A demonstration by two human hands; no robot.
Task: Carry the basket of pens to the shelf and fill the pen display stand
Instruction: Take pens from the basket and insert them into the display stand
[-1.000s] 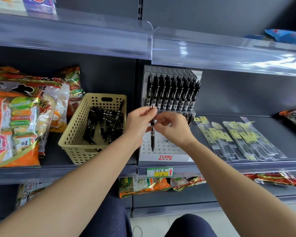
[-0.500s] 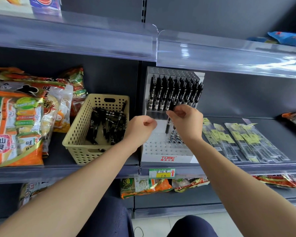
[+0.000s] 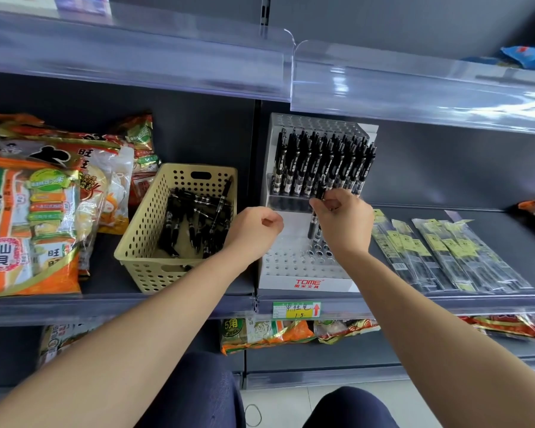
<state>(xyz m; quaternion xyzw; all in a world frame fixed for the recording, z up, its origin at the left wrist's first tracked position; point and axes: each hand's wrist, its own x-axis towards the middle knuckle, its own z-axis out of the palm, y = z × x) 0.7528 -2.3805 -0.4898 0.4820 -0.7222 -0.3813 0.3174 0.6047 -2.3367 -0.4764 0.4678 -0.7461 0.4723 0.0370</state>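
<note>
The pen (image 3: pixel 312 224) is judged light and stiff, a slim plastic barrel that is probably smooth and could twist or slip in a loose pinch. The best place to take it is high on the barrel, which leaves the lower end free to find a hole. It needs little force. The care goes into keeping it upright, since a tilted tip would likely catch on a hole's rim.

The right hand (image 3: pixel 343 222) holds it that way. Its fingers (image 3: pixel 325 202) and thumb are closed narrowly round the upper part of the pen, which hangs nearly upright below them. The tip is just above the open holes of the white pen display stand (image 3: pixel 286 259). Whether it has entered a hole cannot be told. Right behind and above these fingers stands the filled back row of pens (image 3: pixel 322 159). Towards the person, below them, the stand's holes are mostly bare.

The left hand (image 3: pixel 255 227) hovers just to the left of the right-hand fingers. Its own fingers (image 3: pixel 273 218) are curled in against the thumb, and no pen shows in them. Further left of it, the basket (image 3: pixel 142 233) sits on the shelf (image 3: pixel 167 304) with loose pens (image 3: pixel 195 219) heaped inside.
</note>
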